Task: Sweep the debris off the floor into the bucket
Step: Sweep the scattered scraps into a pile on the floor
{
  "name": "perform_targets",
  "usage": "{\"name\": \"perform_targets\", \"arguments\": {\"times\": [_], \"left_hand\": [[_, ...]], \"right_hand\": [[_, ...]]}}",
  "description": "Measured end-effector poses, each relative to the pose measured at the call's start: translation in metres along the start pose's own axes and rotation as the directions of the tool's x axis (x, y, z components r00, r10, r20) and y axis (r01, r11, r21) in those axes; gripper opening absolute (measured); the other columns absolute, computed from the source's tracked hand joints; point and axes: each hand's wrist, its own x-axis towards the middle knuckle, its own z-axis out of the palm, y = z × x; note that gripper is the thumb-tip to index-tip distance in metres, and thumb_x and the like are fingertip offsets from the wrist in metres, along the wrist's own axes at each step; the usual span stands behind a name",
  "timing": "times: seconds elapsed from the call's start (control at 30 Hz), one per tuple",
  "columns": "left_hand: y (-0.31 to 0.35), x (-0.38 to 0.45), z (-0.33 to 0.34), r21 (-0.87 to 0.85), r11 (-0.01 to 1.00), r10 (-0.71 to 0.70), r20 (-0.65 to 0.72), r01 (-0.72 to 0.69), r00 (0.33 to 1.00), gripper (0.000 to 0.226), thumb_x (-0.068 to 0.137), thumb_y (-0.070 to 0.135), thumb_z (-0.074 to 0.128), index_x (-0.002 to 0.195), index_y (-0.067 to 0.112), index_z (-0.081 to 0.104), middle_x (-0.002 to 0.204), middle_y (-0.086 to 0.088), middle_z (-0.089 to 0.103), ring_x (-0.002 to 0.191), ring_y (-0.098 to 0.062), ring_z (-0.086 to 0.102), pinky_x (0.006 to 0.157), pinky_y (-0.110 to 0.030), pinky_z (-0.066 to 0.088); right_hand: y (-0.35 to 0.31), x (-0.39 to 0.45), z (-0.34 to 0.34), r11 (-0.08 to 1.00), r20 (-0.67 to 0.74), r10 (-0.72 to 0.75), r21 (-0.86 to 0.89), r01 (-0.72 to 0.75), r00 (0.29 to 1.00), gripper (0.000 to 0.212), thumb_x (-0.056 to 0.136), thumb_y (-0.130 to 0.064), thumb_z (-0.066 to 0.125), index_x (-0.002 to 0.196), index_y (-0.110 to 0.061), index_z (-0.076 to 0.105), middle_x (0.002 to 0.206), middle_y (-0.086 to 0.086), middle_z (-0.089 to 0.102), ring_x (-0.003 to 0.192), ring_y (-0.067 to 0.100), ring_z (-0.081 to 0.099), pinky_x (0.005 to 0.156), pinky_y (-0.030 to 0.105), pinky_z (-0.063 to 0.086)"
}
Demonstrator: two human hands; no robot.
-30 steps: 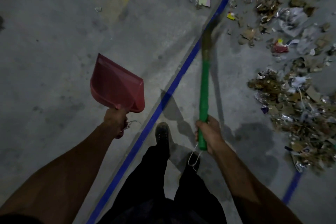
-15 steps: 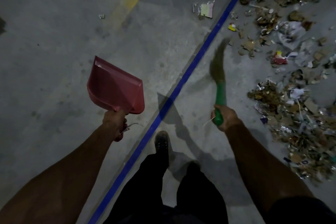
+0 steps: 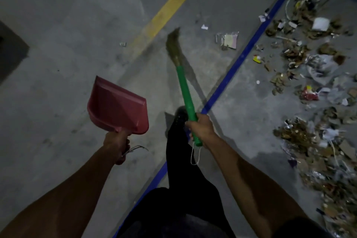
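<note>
- Debris (image 3: 309, 91), torn cardboard, crinkled plastic and paper scraps, lies strewn along the floor's (image 3: 58, 44) right side beyond the blue line (image 3: 245, 52); none looks gathered yet, and no bucket shows.
- Left hand (image 3: 116, 141) grips a smooth red plastic dustpan (image 3: 117, 108), empty.
- Right hand (image 3: 201, 127) clasps the broom's (image 3: 183, 87) green handle, bristles raised.

From my head, the one camera is looking steeply down past my arms at the floor (image 3: 58, 44), taking in my legs.
</note>
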Motion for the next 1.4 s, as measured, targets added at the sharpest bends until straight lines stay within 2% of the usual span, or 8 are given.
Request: {"name": "perform_targets", "arguments": {"times": [0.17, 0.33, 0.43, 0.53, 0.63, 1.0, 1.2, 1.4], "left_hand": [[0.078, 0.039, 0.033, 0.010, 0.998, -0.063, -0.038, 0.063, 0.997, 0.023, 0.083, 0.012, 0.066, 0.068, 0.007, 0.050, 0.059, -0.010, 0.046, 0.036, -0.016, 0.037, 0.032, -0.012, 0.029], [0.164, 0.063, 0.073, 0.058, 0.998, -0.010, 0.013, 0.010, 1.000, 0.026, 0.086, 0.009, 0.064, 0.066, 0.005, 0.047, 0.059, -0.013, 0.043, 0.021, -0.010, 0.035, 0.029, -0.013, 0.031], [0.208, 0.067, 0.091, 0.076, 0.997, 0.028, 0.046, -0.031, 0.999, 0.025, 0.086, 0.011, 0.064, 0.067, 0.004, 0.050, 0.059, -0.013, 0.045, 0.027, -0.013, 0.039, 0.031, -0.014, 0.033], [0.245, 0.067, 0.099, 0.070, 0.997, 0.037, 0.089, -0.043, 0.995, 0.022, 0.087, 0.012, 0.065, 0.070, 0.005, 0.052, 0.059, -0.012, 0.046, 0.029, -0.013, 0.038, 0.032, -0.013, 0.033], [0.274, 0.070, 0.096, 0.067, 0.996, 0.047, 0.099, -0.054, 0.994, 0.017, 0.086, 0.011, 0.065, 0.075, 0.004, 0.054, 0.060, -0.012, 0.048, 0.031, -0.013, 0.039, 0.031, -0.014, 0.034], [0.342, 0.149, 0.019, 0.183, 0.983, -0.011, 0.021, 0.007, 1.000, 0.019, 0.075, 0.018, 0.065, 0.066, 0.009, 0.051, 0.052, -0.010, 0.045, 0.042, -0.018, 0.040, 0.049, -0.025, 0.033], [0.385, 0.208, -0.030, 0.292, 0.956, -0.024, -0.046, 0.036, 0.999, 0.020, 0.074, 0.022, 0.069, 0.075, 0.006, 0.058, 0.060, -0.013, 0.053, 0.044, -0.019, 0.045, 0.053, -0.031, 0.037], [0.415, 0.240, -0.058, 0.339, 0.940, -0.031, -0.044, 0.044, 0.999, 0.024, 0.073, 0.021, 0.071, 0.084, 0.004, 0.059, 0.071, -0.014, 0.057, 0.046, -0.021, 0.049, 0.048, -0.025, 0.041]], "right_hand": [[-0.074, 0.113, -0.017, 0.994, -0.036, 0.108, -0.023, -0.109, 0.993, 0.011, 0.081, -0.006, 0.067, 0.089, -0.003, 0.059, 0.059, 0.010, 0.058, 0.040, 0.020, 0.055, 0.044, 0.027, 0.046], [-0.131, 0.183, -0.074, 0.826, -0.110, 0.361, 0.499, -0.263, 0.926, 0.008, 0.090, -0.001, 0.059, 0.089, -0.003, 0.052, 0.061, 0.009, 0.050, 0.035, 0.014, 0.047, 0.033, 0.021, 0.039], [-0.165, 0.188, -0.111, 0.618, -0.163, 0.467, 0.763, -0.189, 0.869, 0.010, 0.091, 0.000, 0.057, 0.086, -0.006, 0.050, 0.067, 0.006, 0.050, 0.044, 0.013, 0.049, 0.037, 0.021, 0.044], [-0.193, 0.173, -0.134, 0.536, -0.247, 0.539, 0.838, -0.102, 0.805, 0.019, 0.092, -0.003, 0.059, 0.076, -0.008, 0.050, 0.072, 0.006, 0.053, 0.056, 0.013, 0.053, 0.061, 0.024, 0.050], [-0.205, 0.147, -0.121, 0.518, -0.307, 0.502, 0.856, 0.003, 0.808, 0.023, 0.092, 0.004, 0.055, 0.073, -0.008, 0.047, 0.060, 0.005, 0.051, 0.046, 0.012, 0.049, 0.041, 0.021, 0.043], [-0.230, 0.104, 0.067, 0.938, -0.164, 0.194, 0.321, -0.134, 0.967, 0.012, 0.088, 0.003, 0.057, 0.086, -0.008, 0.058, 0.051, 0.006, 0.052, 0.032, 0.015, 0.045, 0.034, 0.022, 0.037], [-0.278, 0.124, 0.156, 0.990, 0.008, 0.124, -0.063, -0.124, 0.992, 0.017, 0.086, -0.002, 0.060, 0.102, -0.008, 0.060, 0.061, 0.007, 0.056, 0.035, 0.012, 0.051, 0.035, 0.020, 0.038], [-0.295, 0.138, 0.193, 0.952, 0.193, 0.032, -0.303, 0.029, 0.981, 0.021, 0.080, -0.014, 0.061, 0.068, -0.021, 0.046, 0.057, 0.000, 0.050, 0.035, -0.004, 0.049, 0.032, 0.010, 0.029]]}}
